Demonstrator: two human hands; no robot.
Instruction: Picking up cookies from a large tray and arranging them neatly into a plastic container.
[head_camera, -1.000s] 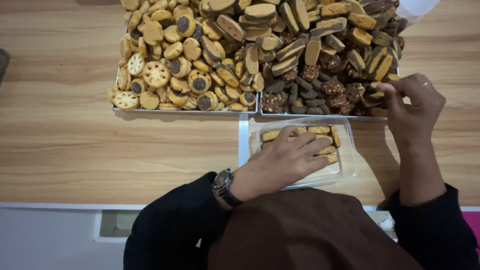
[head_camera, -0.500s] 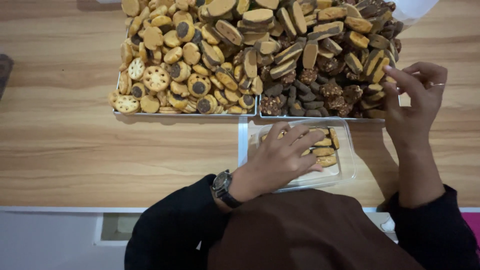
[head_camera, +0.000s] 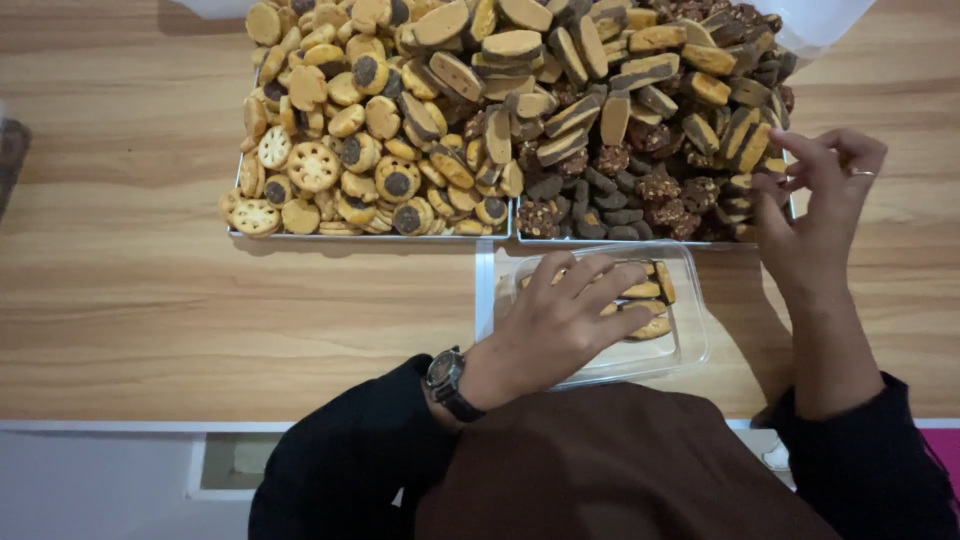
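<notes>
Left hand (head_camera: 565, 315) lies flat, open in clear box (head_camera: 690, 345); right hand (head_camera: 815, 200) pinches tray's cookies (head_camera: 740, 135).

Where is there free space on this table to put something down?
Bare wooden table lies left of the clear plastic box and below the left tray. It is crowded around the cookie pile, left hand and right hand.

Round biscuits (head_camera: 340, 150) on left tray (head_camera: 370, 235)
</notes>
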